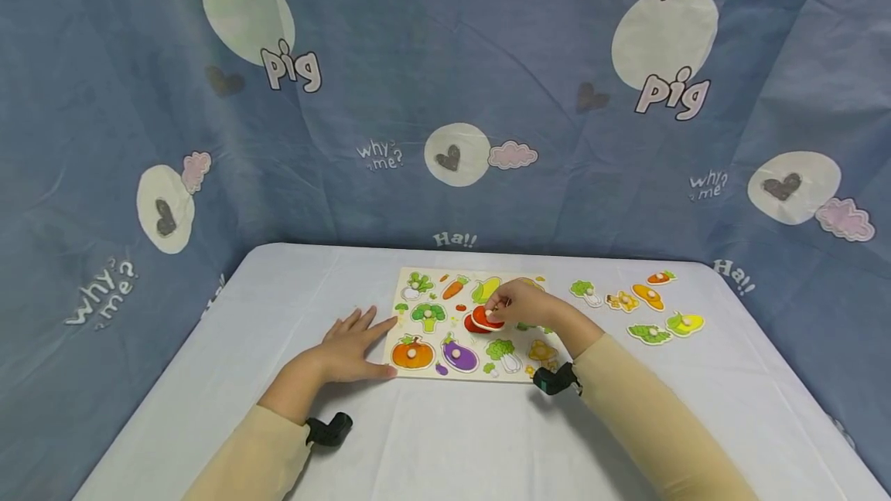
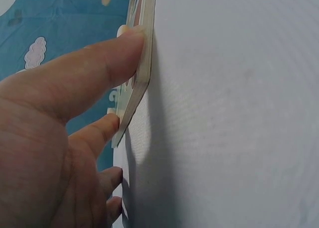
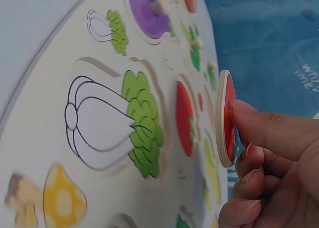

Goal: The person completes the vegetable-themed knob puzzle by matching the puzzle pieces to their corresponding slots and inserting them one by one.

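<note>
A pale wooden puzzle board with vegetable pictures lies on the white table. My right hand pinches a red tomato puzzle piece between thumb and fingers, over the board's middle. In the right wrist view the tomato piece stands on edge, raised above the printed red recess. My left hand has its fingers spread at the board's left side. The left wrist view shows its thumb on the board's near edge. Knobbed pumpkin, eggplant and broccoli pieces sit in the board.
Right of the board lie several loose pieces, among them a leafy cabbage, an orange one, a carrot, a green one and a yellow corn-like one. A blue printed cloth hangs behind the table.
</note>
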The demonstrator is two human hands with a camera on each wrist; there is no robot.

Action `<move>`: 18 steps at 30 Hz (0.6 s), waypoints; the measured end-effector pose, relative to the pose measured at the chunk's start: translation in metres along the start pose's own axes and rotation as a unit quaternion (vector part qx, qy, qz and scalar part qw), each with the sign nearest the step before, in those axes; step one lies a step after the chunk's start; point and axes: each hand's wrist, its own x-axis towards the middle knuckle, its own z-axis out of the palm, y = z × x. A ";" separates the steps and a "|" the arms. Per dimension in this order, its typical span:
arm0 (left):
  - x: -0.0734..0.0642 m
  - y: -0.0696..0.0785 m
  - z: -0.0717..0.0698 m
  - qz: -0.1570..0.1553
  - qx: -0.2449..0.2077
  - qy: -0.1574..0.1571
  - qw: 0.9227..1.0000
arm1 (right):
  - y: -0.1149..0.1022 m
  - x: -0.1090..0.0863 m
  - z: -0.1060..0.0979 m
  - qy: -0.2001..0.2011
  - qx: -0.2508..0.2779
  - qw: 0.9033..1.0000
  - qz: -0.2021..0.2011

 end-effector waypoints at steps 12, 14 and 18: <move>-0.002 0.002 -0.001 0.000 -0.004 0.000 1.000 | 0.002 0.018 0.016 -0.008 -0.013 1.000 0.024; -0.001 0.001 -0.001 0.000 -0.005 0.001 1.000 | 0.001 0.020 0.018 -0.007 -0.022 0.999 0.024; -0.001 0.001 -0.001 -0.001 -0.006 0.000 1.000 | 0.002 0.022 0.021 -0.004 -0.031 0.999 0.025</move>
